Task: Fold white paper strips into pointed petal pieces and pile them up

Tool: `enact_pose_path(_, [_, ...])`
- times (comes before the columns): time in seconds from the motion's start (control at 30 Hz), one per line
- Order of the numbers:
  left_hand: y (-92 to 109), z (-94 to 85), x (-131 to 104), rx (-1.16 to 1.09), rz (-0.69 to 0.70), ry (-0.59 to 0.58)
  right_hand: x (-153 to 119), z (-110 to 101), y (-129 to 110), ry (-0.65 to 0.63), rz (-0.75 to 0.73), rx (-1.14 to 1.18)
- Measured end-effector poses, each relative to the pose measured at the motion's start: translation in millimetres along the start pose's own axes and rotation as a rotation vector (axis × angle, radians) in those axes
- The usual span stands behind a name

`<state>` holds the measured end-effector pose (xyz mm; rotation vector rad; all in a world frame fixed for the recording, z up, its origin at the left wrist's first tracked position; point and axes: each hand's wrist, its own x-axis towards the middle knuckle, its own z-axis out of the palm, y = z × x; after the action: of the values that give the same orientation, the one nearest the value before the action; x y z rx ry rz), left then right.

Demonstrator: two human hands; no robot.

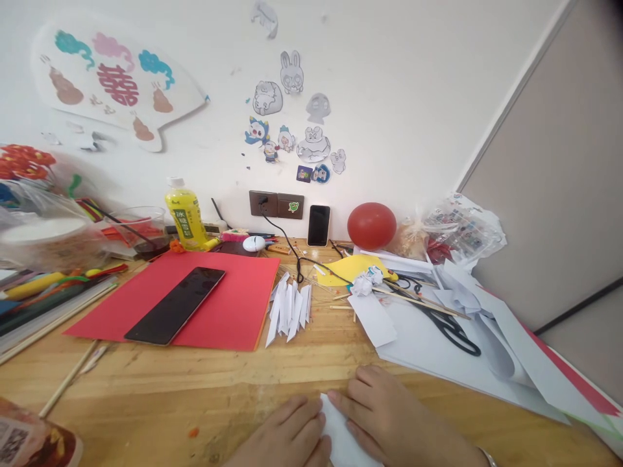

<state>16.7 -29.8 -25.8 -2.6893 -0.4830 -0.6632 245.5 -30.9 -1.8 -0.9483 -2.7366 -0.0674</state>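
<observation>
Touching white paper [343,433] on the desk [146,395] with left hand [294,433] and right hand [389,415], nearer than the red sheet [236,298] and to its right; impossible to tell whether pinching or just pressing.

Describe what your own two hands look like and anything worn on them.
Both the left hand and the right hand are bare, with no gloves or rings visible. A narrow silver-coloured band circles the right wrist, partly cut off by the picture's edge. No sleeves show.
</observation>
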Motion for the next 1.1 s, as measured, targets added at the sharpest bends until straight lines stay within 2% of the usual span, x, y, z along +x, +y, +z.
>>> enact_pose_path(0.23, [-6.7, 2.5, 7.2, -0.04, 0.061, -0.069, -0.5, 2.8, -2.2, 0.029, 0.021, -0.045])
enact_pose_path(0.3, [-7.6, -2.9, 8.6, -0.039, 0.057, -0.107, -3.2, 1.8, -0.4, 0.012, 0.043, -0.031])
enact_pose_path(0.5, [-11.2, -34.4, 18.2, -0.057, 0.045, -0.225, -9.9, -9.0, 3.8, -0.038, 0.101, 0.043])
enact_pose_path(0.63, [-14.2, -30.0, 17.6, -0.069, 0.129, -0.248, -12.4, -19.6, 7.0, -0.077, 0.108, 0.139])
enact_pose_path(0.73, [-20.1, -29.5, 14.0, -0.092, 0.043, -0.318, -12.1, -24.1, 9.3, -0.064, 0.076, 0.346])
enact_pose_path(0.8, [-25.7, -35.0, 12.6, -0.102, -0.039, -0.407, -10.6, -24.2, 9.7, -0.066, 0.073, 0.474])
enact_pose_path(0.87, [-30.2, -39.8, 12.3, -0.122, -0.069, -0.441, -8.8, -23.0, 9.6, -0.073, 0.091, 0.542])
enact_pose_path(0.97, [-29.4, -35.9, 12.2, -0.105, -0.054, -0.399, -7.7, -21.1, 10.0, -0.08, 0.145, 0.55])
enact_pose_path(1.1, [-15.7, -13.2, 8.9, -0.021, 0.048, -0.203, -8.8, -16.0, 12.1, -0.031, 0.163, 0.51])
